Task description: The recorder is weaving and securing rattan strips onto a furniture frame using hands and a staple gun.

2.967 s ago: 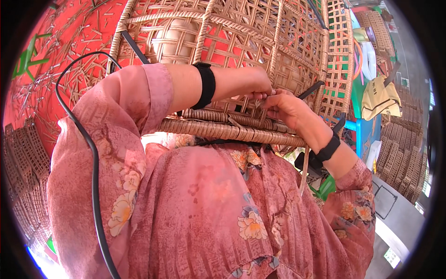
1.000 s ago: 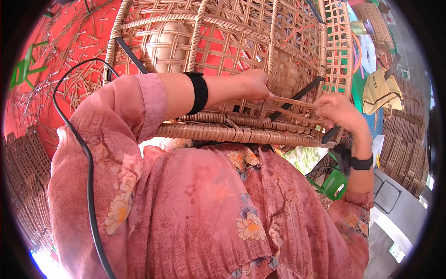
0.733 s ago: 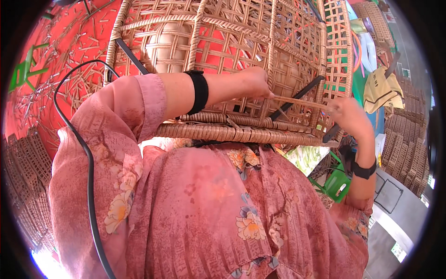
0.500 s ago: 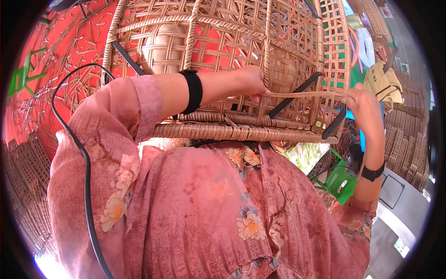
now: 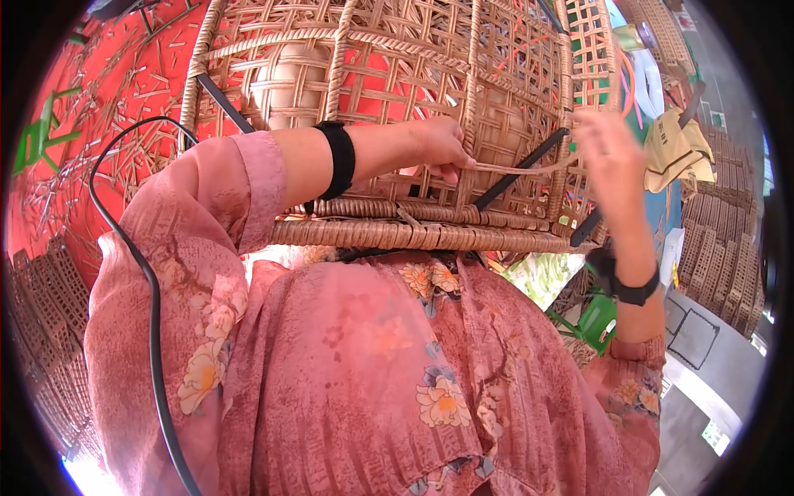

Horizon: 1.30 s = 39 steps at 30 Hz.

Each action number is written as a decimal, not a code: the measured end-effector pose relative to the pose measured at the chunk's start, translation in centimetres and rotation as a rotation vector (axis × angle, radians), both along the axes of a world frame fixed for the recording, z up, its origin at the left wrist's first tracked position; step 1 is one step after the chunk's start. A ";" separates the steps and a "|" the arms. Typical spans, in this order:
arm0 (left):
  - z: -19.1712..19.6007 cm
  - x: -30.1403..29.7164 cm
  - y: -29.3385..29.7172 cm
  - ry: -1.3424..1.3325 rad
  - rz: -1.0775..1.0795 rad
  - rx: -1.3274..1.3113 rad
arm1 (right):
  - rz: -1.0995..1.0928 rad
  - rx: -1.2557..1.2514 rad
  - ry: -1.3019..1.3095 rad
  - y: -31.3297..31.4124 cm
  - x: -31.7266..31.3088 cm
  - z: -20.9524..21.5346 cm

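Note:
A large woven rattan basket frame (image 5: 397, 51) with open lattice panels lies across in front of me. My left hand (image 5: 442, 147) is closed in a pinch at a thick upright rib, gripping a flat rattan strand (image 5: 517, 170). From there the strand runs right over a black strap (image 5: 525, 167), bowing slightly, to my right hand (image 5: 614, 161). The right hand is raised by the basket's right corner. Motion smears its fingers, so whether they hold the strand does not show. Rounded beige shapes (image 5: 294, 83) show behind the lattice.
Rattan scraps litter the red floor covering (image 5: 124, 99) at left, near a green stool (image 5: 37, 140). A tan paper packet (image 5: 674, 153) and stacked woven panels (image 5: 719, 256) are at right. A black cable (image 5: 153, 281) passes over my left sleeve.
My right hand has moved left and slightly up, toward the basket's right side. The strand has gone from nearly straight to slack. My left hand stays at the rib.

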<state>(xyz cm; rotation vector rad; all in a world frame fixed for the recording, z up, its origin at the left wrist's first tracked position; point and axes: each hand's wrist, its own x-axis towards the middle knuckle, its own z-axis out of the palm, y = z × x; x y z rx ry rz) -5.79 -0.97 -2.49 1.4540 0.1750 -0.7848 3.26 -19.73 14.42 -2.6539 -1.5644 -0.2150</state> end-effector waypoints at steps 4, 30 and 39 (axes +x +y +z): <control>0.7 0.1 -0.3 -0.022 -0.008 -0.038 | 0.071 -0.296 0.217 1.0 -3.3 -5.1; -0.9 0.3 -0.1 0.031 0.010 -0.129 | -0.694 0.313 0.648 -0.9 10.2 -0.1; -0.3 0.3 0.1 0.054 0.002 -0.121 | -0.893 0.131 1.603 1.6 2.5 -6.1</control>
